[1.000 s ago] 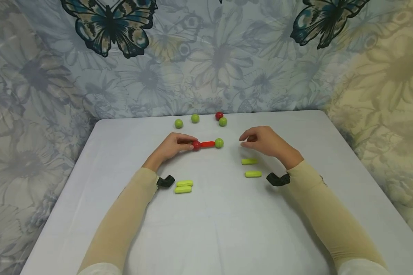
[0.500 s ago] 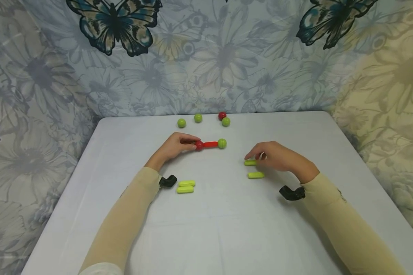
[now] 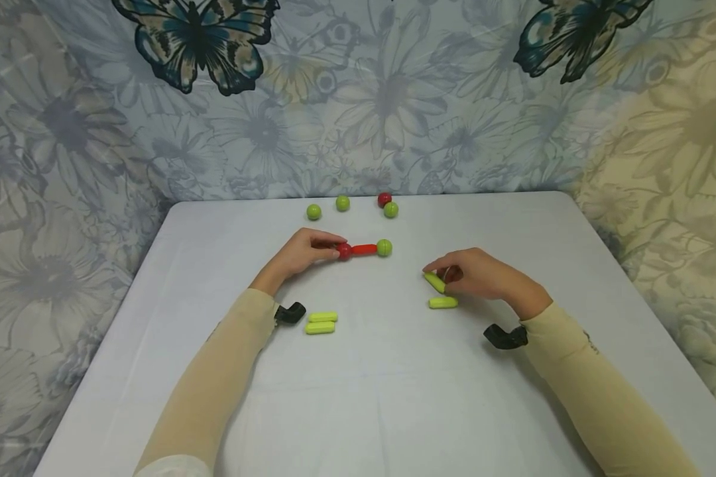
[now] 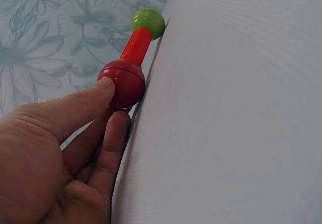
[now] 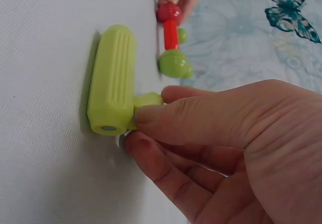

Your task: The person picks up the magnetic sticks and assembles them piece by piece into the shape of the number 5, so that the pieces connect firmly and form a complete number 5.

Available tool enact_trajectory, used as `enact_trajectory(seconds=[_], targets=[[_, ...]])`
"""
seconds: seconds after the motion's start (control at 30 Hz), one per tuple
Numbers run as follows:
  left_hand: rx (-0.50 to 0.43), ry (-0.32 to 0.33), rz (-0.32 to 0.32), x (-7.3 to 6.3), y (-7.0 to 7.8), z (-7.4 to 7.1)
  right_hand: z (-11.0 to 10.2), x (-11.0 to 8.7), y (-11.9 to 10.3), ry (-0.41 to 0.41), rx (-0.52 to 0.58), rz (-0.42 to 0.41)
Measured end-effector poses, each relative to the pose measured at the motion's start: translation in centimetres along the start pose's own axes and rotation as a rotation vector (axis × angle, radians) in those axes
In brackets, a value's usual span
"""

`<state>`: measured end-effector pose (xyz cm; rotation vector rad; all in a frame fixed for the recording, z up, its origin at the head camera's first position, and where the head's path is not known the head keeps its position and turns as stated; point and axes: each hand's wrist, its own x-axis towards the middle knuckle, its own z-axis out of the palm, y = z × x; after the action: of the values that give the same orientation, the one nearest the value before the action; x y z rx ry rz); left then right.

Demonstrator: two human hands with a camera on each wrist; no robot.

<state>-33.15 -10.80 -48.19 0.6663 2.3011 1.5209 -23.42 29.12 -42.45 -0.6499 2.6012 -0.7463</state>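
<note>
My left hand [image 3: 303,255] pinches a red ball [image 4: 126,85] between thumb and fingers. A red rod [image 3: 364,250] joins that ball to a green ball [image 3: 384,248] at the far end. On the right, my right hand [image 3: 483,273] pinches a yellow-green rod [image 3: 434,281], which lies tilted in its fingers. Just nearer to me lies another yellow-green rod [image 5: 113,80], with ribbed sides and a grey metallic spot on its end. The held rod is mostly hidden by the thumb in the right wrist view.
Two yellow-green rods [image 3: 321,322] lie side by side near the left wrist. Along the white table's back edge rest green balls [image 3: 343,203] and a red ball [image 3: 384,199], which sits close to one green ball. Patterned fabric hangs behind the table [image 3: 370,411].
My right hand has come down toward me onto the farther yellow-green rod, gripped it and turned it askew. My left hand still holds the red ball in nearly the same place.
</note>
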Motion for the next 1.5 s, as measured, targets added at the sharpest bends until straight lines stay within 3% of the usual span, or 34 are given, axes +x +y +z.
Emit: enact_trajectory(seconds=[0.5,0.93,1.17,1.33,1.5], targets=[[0.017,0.002,0.01,0.2,0.1,-0.1,-0.9,-0.2,-0.7,-0.027,-0.024,0.05],[0.005,0.003,0.016,0.4,0.3,-0.2,-0.8,0.2,-0.2,-0.001,-0.028,0.025],[-0.003,-0.005,0.014,0.3,0.4,-0.1,-0.2,0.7,-1.0,0.077,-0.033,-0.036],[0.012,-0.01,0.02,0.2,0.3,-0.1,-0.5,1.7,-2.7,0.166,-0.03,-0.109],[0.031,-0.032,0.029,0.3,0.0,0.0,-0.2,3.2,-4.5,0.194,0.003,-0.177]])
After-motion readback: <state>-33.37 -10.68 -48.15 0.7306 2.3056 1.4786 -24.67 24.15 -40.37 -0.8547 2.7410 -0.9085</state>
